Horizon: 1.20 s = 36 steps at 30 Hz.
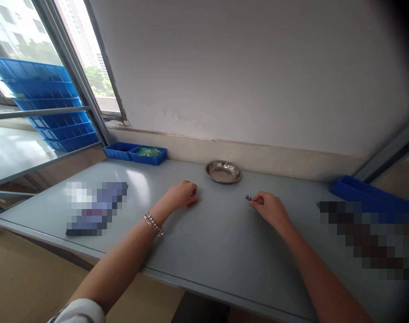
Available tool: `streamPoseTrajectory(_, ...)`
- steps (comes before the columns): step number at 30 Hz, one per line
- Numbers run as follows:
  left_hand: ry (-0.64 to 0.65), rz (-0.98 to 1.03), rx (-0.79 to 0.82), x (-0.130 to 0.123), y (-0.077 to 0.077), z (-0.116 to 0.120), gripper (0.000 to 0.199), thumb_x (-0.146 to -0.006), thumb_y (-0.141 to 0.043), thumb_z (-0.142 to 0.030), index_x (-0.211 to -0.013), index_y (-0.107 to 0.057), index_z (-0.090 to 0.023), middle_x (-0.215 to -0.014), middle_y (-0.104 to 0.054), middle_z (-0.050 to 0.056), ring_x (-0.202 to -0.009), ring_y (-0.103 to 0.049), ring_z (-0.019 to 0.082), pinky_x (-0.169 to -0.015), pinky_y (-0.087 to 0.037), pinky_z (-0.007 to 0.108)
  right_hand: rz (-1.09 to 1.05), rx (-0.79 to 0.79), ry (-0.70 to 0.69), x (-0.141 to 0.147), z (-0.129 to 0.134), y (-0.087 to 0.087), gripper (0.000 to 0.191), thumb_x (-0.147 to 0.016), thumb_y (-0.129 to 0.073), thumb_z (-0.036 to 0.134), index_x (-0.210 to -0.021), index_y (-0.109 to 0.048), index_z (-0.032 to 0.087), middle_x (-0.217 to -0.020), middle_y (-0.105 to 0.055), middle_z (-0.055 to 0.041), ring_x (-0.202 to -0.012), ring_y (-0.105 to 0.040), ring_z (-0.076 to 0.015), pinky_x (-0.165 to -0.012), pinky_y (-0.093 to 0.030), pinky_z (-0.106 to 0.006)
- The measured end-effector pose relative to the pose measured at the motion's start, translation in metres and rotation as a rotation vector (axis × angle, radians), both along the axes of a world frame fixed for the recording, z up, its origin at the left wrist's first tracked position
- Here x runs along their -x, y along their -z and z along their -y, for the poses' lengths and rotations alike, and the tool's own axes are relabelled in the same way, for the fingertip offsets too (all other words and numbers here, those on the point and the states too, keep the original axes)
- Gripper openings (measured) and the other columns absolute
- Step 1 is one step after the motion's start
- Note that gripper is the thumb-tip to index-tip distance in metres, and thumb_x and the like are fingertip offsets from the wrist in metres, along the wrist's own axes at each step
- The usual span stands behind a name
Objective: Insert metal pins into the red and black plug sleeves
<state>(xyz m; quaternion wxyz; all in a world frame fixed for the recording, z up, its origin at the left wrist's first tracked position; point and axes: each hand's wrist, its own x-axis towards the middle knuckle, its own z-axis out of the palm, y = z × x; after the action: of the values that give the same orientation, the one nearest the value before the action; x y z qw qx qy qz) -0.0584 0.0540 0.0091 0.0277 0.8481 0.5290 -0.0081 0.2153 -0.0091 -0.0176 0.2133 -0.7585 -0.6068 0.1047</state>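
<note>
Over the grey tabletop [204, 251], my right hand [266, 206] pinches a small dark piece [248, 198] between thumb and fingertips. The piece looks like a little screw or clip, too small to name for certain. To the left, my left hand [183, 194] rests low over the table with its fingers curled in. Red shows at its fingertips, and whatever it may hold is hidden. A beaded bracelet [153, 224] circles that wrist. Just beyond both hands, near the wall, stands a shallow round steel dish [223, 181].
Two small blue bins [148, 159] stand at the back left; one holds green packets [149, 152]. Blurred-out items lie at the left [99, 208] and right [362, 237]. A blue bin [355, 190] sits at the right. Stacked blue crates [64, 119] occupy the neighbouring table.
</note>
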Motion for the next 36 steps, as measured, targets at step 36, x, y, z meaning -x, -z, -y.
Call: streamPoseTrajectory(36,0.341,0.254,-0.053,-0.022,-0.027,0.036,0.014,-0.068,-0.053,-0.021,-0.08,-0.059,-0.018,-0.071,-0.061,0.001,-0.065,-0.055,0.014,-0.063,-0.041,0.024,-0.885,-0.084,-0.397,0.05,0.013,-0.007,0.021,-0.068,-0.06,0.039,-0.07,-0.052,0.019,-0.061,-0.064,-0.0008,-0.053,-0.058,-0.0124,-0.053,-0.044,-0.026)
